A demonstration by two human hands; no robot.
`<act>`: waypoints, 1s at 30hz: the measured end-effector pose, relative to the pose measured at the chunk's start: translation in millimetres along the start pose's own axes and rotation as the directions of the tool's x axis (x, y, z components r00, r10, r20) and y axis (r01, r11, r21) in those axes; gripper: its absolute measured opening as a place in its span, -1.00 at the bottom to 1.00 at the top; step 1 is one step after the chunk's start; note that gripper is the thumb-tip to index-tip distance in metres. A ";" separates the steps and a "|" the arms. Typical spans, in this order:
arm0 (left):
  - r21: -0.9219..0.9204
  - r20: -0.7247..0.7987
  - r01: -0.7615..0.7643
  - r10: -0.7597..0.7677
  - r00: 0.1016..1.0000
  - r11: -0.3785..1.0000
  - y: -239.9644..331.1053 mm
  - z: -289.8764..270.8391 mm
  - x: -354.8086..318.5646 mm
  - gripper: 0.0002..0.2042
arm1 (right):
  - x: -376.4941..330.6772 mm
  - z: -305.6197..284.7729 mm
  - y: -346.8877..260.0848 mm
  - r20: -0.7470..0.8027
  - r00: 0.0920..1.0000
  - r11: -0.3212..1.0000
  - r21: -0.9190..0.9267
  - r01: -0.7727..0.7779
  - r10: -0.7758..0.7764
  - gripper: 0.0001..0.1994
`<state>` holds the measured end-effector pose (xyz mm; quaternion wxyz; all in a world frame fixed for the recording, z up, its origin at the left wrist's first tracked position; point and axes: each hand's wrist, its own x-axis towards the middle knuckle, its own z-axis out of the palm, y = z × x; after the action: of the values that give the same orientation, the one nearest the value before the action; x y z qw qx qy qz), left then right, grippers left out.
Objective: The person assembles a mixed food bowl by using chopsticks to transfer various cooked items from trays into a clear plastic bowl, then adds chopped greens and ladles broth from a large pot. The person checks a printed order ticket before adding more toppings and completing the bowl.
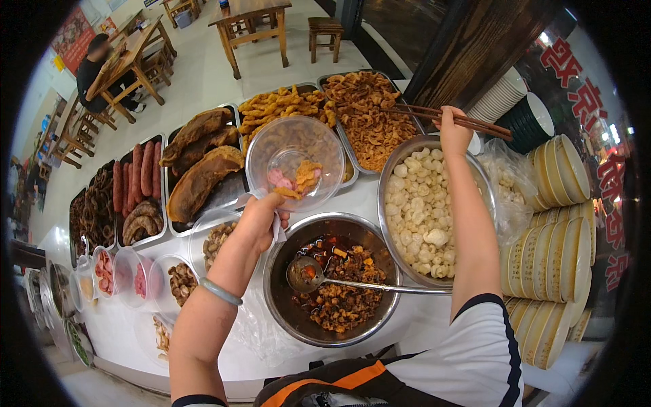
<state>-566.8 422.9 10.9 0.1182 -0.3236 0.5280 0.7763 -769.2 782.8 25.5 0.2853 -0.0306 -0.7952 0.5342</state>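
My left hand (263,218) grips the rim of a clear plastic bowl (327,152). A few pink pieces (279,180) and orange-brown crisp pieces (308,171) lie inside it. Brown chopsticks (485,127) are held in my right hand (453,130), pointing left. Their tips are over the right edge of a metal tray (347,159) of brown fried pieces (369,112); I cannot tell whether they pinch anything. Below my right hand stands a steel bowl of pale puffed balls (417,203). A ladle (305,275) rests in a basin (271,298) of dark chunky sauce, in front of me.
Trays of sausages (146,169), large browned meat slabs (203,180) and yellow fried strips (281,105) line the far side. Small clear tubs (161,278) stand at left. Stacked paper bowls (549,258) rise at right. A person (95,71) sits at a table far left.
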 end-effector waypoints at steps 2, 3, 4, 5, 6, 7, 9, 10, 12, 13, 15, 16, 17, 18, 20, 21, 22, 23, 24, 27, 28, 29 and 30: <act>0.005 0.039 -0.012 0.012 0.999 1.000 1.4 -0.3 0.8 -0.84 | -5.1 -8.8 -5.8 0.007 1.000 0.999 0.034 0.029 -0.029 -0.79; 0.005 0.043 -0.013 0.013 0.999 1.000 2.1 -0.5 1.1 -0.84 | -7.8 -13.7 -9.2 0.006 0.998 0.997 0.036 0.065 -0.065 -0.80; 0.004 0.045 -0.012 0.012 0.999 1.000 2.5 -0.8 1.3 -0.83 | -10.0 -18.6 -13.1 0.016 0.995 0.994 0.050 0.095 -0.096 -0.79; 0.023 0.029 -0.005 0.004 1.000 1.000 2.9 -1.0 1.8 -0.83 | -11.5 -23.8 -17.4 0.026 0.992 0.990 0.065 0.124 -0.126 -0.79; 0.007 0.044 -0.012 0.012 0.999 1.000 3.0 -0.8 2.7 -0.83 | -12.3 -29.0 -22.2 0.036 0.987 0.985 0.079 0.153 -0.157 -0.79; 0.011 0.041 -0.014 0.013 0.999 1.000 2.9 -0.1 3.9 -0.83 | -12.6 -34.3 -27.4 0.061 0.985 0.986 0.067 0.156 -0.160 -0.79; 0.031 0.034 -0.019 0.018 0.999 0.999 2.1 1.0 6.7 -0.82 | -11.4 -41.1 -38.1 0.092 0.976 0.976 0.119 0.184 -0.195 -0.80; 0.017 0.041 -0.012 0.012 0.999 1.000 1.7 1.1 8.1 -0.82 | -10.1 -44.5 -43.7 0.107 0.971 0.968 0.155 0.197 -0.215 -0.80; 0.027 0.037 0.002 -0.003 0.999 1.000 0.7 1.6 11.4 -0.81 | -6.7 -50.1 -53.0 0.137 0.978 0.976 0.170 0.133 -0.157 -0.81; 0.007 0.058 -0.003 0.002 0.998 1.000 -0.4 1.7 12.3 -0.81 | -3.2 -52.9 -56.9 0.150 0.980 0.980 0.166 0.105 -0.131 -0.81; 0.016 0.047 0.014 -0.015 0.999 1.000 -1.6 2.0 13.5 -0.81 | 5.5 -54.1 -61.3 0.176 0.984 0.984 0.179 -0.015 -0.017 -0.81; 0.003 0.057 0.006 -0.006 0.998 1.000 -2.4 2.3 13.3 -0.81 | 8.9 -51.3 -60.5 0.185 0.982 0.980 0.183 -0.083 0.048 -0.81; 0.006 0.050 0.006 -0.006 0.999 1.000 -2.6 2.8 12.9 -0.81 | 12.5 -46.5 -58.2 0.189 0.975 0.970 0.189 -0.152 0.116 -0.81; 0.009 0.043 0.005 -0.005 0.999 1.000 -2.6 3.2 12.4 -0.81 | 16.8 -41.3 -55.2 0.200 0.966 0.958 0.199 -0.206 0.166 -0.81; 0.014 0.044 0.013 -0.013 0.999 1.000 -2.0 4.0 9.9 -0.81 | 19.0 -23.2 -42.3 0.228 0.939 0.948 0.132 -0.291 0.256 -0.78; 0.031 0.034 0.019 -0.020 0.999 0.999 -1.5 4.5 8.7 -0.81 | 17.1 -10.5 -33.9 0.237 0.927 0.935 0.132 -0.329 0.292 -0.78; 0.017 0.044 0.018 -0.018 0.999 1.000 -1.5 5.1 7.3 -0.81 | 14.3 -0.7 -25.7 0.247 0.914 0.924 0.132 -0.360 0.321 -0.78; 0.020 0.042 0.020 -0.021 0.999 1.000 -1.6 5.7 5.9 -0.81 | 12.7 3.8 -18.9 0.219 0.929 0.933 0.137 -0.333 0.299 -0.78; 0.037 0.025 0.031 -0.031 0.999 0.999 -1.5 5.9 4.8 -0.81 | 11.1 7.9 -13.1 0.192 0.942 0.942 0.141 -0.306 0.277 -0.78; 0.015 0.031 -0.003 0.003 1.000 1.000 -2.0 5.8 3.2 -0.81 | 7.7 8.9 -4.8 0.152 0.968 0.970 0.111 -0.216 0.198 -0.77; 0.013 0.035 -0.003 0.003 0.999 1.000 -2.4 5.0 3.1 -0.81 | 6.4 5.1 -4.5 0.143 0.977 0.980 0.095 -0.174 0.159 -0.77; 0.011 0.041 -0.004 0.004 0.999 1.000 -2.7 4.4 3.5 -0.81 | 5.3 1.7 -5.5 0.131 0.976 0.978 0.100 -0.186 0.172 -0.76; 0.020 0.041 -0.006 0.005 0.999 1.000 -3.1 3.8 4.2 -0.81 | 4.1 -2.4 -7.5 0.125 0.980 0.979 0.115 -0.170 0.155 -0.76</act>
<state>-569.8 426.9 6.9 0.1301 -0.3047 0.5342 0.7777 -769.6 783.0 34.3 0.1956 -0.0467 -0.7700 0.6055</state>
